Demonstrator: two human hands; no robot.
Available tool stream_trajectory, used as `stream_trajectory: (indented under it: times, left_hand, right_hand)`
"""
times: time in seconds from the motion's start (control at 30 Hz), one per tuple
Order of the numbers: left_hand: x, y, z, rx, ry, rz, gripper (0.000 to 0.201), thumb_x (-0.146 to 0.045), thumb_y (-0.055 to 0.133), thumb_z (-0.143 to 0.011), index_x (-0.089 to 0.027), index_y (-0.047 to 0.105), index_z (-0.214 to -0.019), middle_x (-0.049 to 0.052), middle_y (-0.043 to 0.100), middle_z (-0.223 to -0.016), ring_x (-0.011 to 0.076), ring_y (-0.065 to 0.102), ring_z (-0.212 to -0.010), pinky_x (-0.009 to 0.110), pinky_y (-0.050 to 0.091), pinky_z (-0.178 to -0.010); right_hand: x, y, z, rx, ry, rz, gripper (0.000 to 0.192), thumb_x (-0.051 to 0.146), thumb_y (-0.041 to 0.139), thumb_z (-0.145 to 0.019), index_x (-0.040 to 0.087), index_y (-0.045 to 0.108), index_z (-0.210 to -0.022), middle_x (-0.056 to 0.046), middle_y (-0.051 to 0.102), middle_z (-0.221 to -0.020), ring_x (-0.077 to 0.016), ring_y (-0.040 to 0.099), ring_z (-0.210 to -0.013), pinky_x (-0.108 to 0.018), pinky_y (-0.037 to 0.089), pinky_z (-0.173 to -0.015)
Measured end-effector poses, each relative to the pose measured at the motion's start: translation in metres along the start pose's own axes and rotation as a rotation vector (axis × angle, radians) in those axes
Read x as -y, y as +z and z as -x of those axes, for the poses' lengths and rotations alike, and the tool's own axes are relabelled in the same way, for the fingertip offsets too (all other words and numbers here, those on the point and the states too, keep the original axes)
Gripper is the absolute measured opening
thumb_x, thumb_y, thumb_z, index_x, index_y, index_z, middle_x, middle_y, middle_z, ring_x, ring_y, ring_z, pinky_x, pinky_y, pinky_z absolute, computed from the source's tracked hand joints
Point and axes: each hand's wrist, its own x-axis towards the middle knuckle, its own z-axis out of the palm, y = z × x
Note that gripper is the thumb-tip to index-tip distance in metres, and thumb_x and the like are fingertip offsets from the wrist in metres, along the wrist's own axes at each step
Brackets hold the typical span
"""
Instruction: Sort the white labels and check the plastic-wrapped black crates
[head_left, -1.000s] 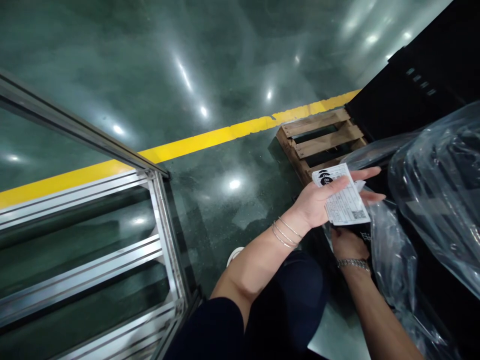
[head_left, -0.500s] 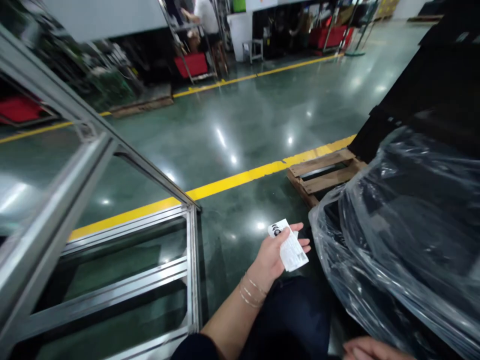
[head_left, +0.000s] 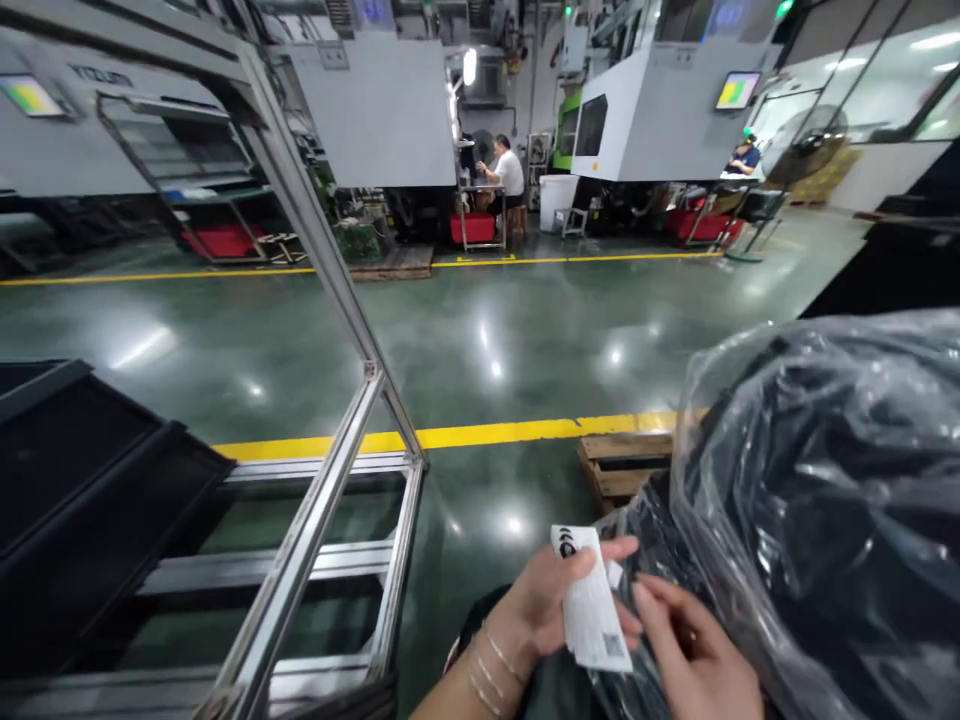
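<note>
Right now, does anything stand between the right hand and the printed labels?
Only the fingertips of the left hand, which jut past the edge of the printed labels toward the right hand. No other object shows in that gap; the clear plastic wrap appears behind the hands, not between them.

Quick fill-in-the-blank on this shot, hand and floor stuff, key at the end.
1. The hand holding the printed paper is the person's ____ one.
2. The pallet beside the plastic sheeting is made of ____.
3. The floor line just past that pallet is painted ____.

Missing words: left; wood; yellow.
</note>
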Motion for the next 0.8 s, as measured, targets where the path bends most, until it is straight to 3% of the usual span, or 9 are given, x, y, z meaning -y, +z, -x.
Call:
stream_trajectory:
  times: [0.1,0.2,0.3,0.37,0.43,0.53,0.67,0.8]
  left_hand:
    - [-0.021,0.035,0.020,0.070,0.043,0.094,0.077,-0.049,0.080,-0.069,-0.013,0.058,-0.132,0.015,0.077,-0.080,0.0256,0.073,-0.065,0.037,0.061,-0.060]
    - [-0.044,0.078,0.045,0.039,0.089,0.132,0.066,-0.044,0.081,-0.069,-0.011,0.064,-0.124,0.015,0.077,-0.092,0.0263,0.073,-0.065,0.037,0.062,-0.056]
    - [-0.057,0.131,0.070,-0.019,0.123,0.185,0.070,-0.046,0.083,-0.066,-0.012,0.065,-0.124,0.016,0.076,-0.101,0.0246,0.073,-0.065,0.036,0.062,-0.056]
    - [-0.052,0.170,0.088,-0.058,0.167,0.196,0.071,-0.050,0.084,-0.063,-0.014,0.067,-0.121,0.016,0.076,-0.096,0.0237,0.072,-0.060,0.034,0.061,-0.053]
    - [-0.031,0.211,0.106,-0.151,0.241,0.154,0.069,-0.052,0.086,-0.058,-0.013,0.072,-0.112,0.015,0.076,-0.078,0.0233,0.070,-0.052,0.030,0.057,-0.047]
    - [0.022,0.271,0.138,-0.305,0.338,0.092,0.067,-0.055,0.088,-0.050,-0.010,0.074,-0.098,0.011,0.068,-0.054,0.0220,0.063,-0.039,0.024,0.048,-0.038]
    - [0.097,0.346,0.188,-0.450,0.453,0.097,0.070,-0.058,0.086,-0.051,-0.012,0.071,-0.102,0.011,0.068,-0.054,0.0211,0.064,-0.042,0.023,0.049,-0.041]
    - [0.148,0.408,0.245,-0.648,0.536,0.073,0.080,-0.059,0.085,-0.054,-0.006,0.066,-0.111,0.016,0.069,-0.054,0.0243,0.067,-0.046,0.029,0.055,-0.047]
  right_hand:
    - [0.060,0.013,0.006,0.223,-0.012,-0.099,0.054,0.069,0.074,-0.063,0.019,0.072,-0.084,-0.005,0.070,-0.077,-0.0189,0.062,-0.069,-0.024,0.051,-0.062]
    - [0.109,0.019,0.031,0.331,0.017,-0.143,0.050,0.067,0.072,-0.068,0.018,0.067,-0.076,0.002,0.056,-0.054,-0.0118,0.048,-0.048,-0.023,0.043,-0.046]
    - [0.147,0.003,0.064,0.342,0.017,-0.170,0.048,0.065,0.071,-0.072,0.018,0.068,-0.080,0.000,0.060,-0.062,-0.0124,0.053,-0.057,-0.022,0.046,-0.054]
    - [0.164,-0.017,0.089,0.328,-0.002,-0.176,0.050,0.066,0.069,-0.074,0.018,0.070,-0.090,-0.001,0.064,-0.070,-0.0138,0.056,-0.065,-0.022,0.048,-0.059]
    - [0.176,-0.045,0.117,0.345,-0.019,-0.173,0.052,0.066,0.067,-0.077,0.018,0.071,-0.099,-0.001,0.064,-0.069,-0.0136,0.055,-0.061,-0.022,0.047,-0.054]
    - [0.183,-0.096,0.168,0.406,-0.058,-0.163,0.054,0.066,0.064,-0.079,0.018,0.071,-0.102,-0.001,0.064,-0.069,-0.0148,0.056,-0.060,-0.023,0.045,-0.051]
    - [0.183,-0.166,0.241,0.529,-0.131,-0.130,0.051,0.066,0.062,-0.080,0.018,0.073,-0.092,-0.002,0.063,-0.071,-0.0174,0.058,-0.068,-0.023,0.047,-0.057]
    - [0.181,-0.209,0.294,0.608,-0.169,-0.073,0.048,0.064,0.072,-0.071,0.018,0.072,-0.084,-0.002,0.066,-0.076,-0.0166,0.057,-0.072,-0.023,0.046,-0.064]
